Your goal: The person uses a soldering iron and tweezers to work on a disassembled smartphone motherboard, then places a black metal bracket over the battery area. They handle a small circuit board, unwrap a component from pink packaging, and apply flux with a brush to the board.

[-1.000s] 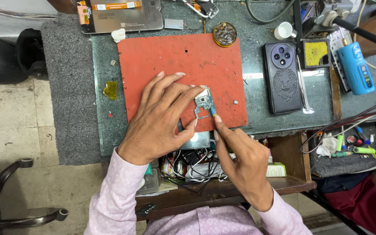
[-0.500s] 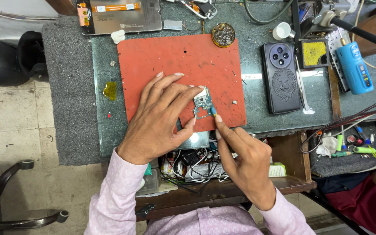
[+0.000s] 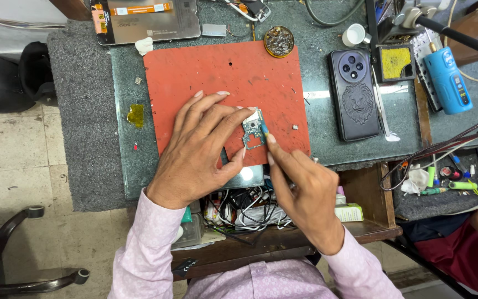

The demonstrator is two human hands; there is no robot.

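Left hand: the left hand [image 3: 197, 152] is lying spread over the red mat [image 3: 195, 72], its fingertips pressing the small circuit board [image 3: 253, 133] flat from the left and near edges; the grip is a light pinch on the board.
Right hand: the right hand [image 3: 305, 191] is pinching a thin blue-tipped tool [image 3: 263, 129] between thumb and forefinger, with the tip touching the board's right edge.
Board: it is lying on the near part of the mat, just above the mat's front edge, between the two hands.
Around: a dark phone [image 3: 355, 94] with a round camera ring is lying face down to the right of the mat; a round tin of brass wool [image 3: 279, 41] is sitting at the mat's far corner; an open drawer of cables [image 3: 250, 213] is sitting below the tabletop [image 3: 84, 138] edge.
Risk: the tool tip is probably bearing on tiny parts, so too much push could be chipping one off or skidding across the board.
Risk: the board is lying near the mat's front edge, so a loosened left-hand pinch could be letting it slide toward the drawer.
Risk: small loose bits [image 3: 295, 127] are lying on the mat beside the board and could be getting swept off by a sleeve.
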